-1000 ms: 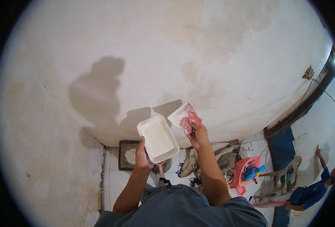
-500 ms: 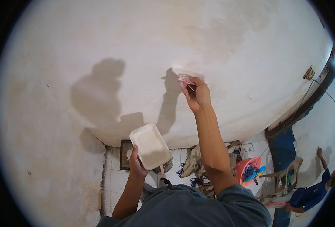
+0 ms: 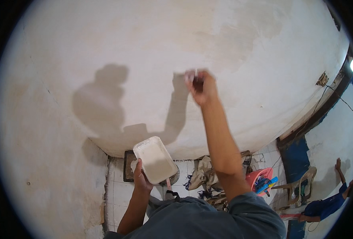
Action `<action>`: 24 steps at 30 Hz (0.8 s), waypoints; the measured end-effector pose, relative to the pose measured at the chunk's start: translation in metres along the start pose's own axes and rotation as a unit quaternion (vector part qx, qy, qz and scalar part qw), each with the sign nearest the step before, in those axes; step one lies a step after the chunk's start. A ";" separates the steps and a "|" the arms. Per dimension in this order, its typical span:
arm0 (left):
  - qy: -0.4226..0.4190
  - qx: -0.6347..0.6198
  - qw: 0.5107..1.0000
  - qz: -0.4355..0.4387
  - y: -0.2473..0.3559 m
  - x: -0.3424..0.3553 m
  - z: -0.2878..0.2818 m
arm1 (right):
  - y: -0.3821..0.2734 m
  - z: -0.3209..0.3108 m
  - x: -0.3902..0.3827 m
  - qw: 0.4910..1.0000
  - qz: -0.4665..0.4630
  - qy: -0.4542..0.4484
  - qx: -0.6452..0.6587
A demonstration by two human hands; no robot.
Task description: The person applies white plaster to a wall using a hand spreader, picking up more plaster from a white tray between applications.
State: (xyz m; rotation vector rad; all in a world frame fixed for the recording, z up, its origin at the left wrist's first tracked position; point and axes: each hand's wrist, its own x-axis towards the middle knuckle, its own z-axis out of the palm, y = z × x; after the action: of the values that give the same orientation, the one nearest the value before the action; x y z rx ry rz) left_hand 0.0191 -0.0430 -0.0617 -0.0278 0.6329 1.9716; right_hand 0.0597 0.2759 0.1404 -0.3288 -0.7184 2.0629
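My left hand (image 3: 143,175) grips a white plastic tray (image 3: 155,159) of pale, smooth paste, held low in front of the wall. My right arm reaches up to the white plastered wall (image 3: 228,51), where my right hand (image 3: 201,85) has its fingers curled round the small flat pink-and-white spreader (image 3: 190,76), which is blurred by motion and mostly hidden by the fingers. The hand is at the wall's surface, beside its own shadow; whether the spreader's edge touches the wall is unclear.
Below are a dark square pan (image 3: 128,167), rumpled cloths (image 3: 204,169) on white floor tiles (image 3: 116,187) and a pink tub (image 3: 252,175) with tools. At right, a plastic chair (image 3: 308,179) and another person in blue (image 3: 323,205), arm raised at a wall. Wires (image 3: 339,97) hang near a corner.
My right hand has risen from beside the tray to higher on the wall with the spreader, moving slightly left lately. The tray in my left hand has shifted down and left.
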 end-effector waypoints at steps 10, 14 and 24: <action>0.007 0.013 1.000 -0.012 0.002 0.002 0.003 | -0.154 0.182 0.014 0.922 -0.203 -0.140 -0.298; -0.012 0.006 1.000 0.010 0.004 0.002 -0.010 | -0.166 0.261 -0.041 0.639 -0.426 -0.014 -0.640; -0.014 0.040 0.999 0.028 0.002 -0.001 0.014 | -0.163 0.167 0.025 -0.133 -0.641 -0.013 -0.756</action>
State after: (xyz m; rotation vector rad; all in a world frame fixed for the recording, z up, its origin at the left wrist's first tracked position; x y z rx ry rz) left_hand 0.0210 -0.0386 -0.0485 0.0661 0.7002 1.9964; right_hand 0.0747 0.3051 0.3724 0.5237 2.8687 2.5913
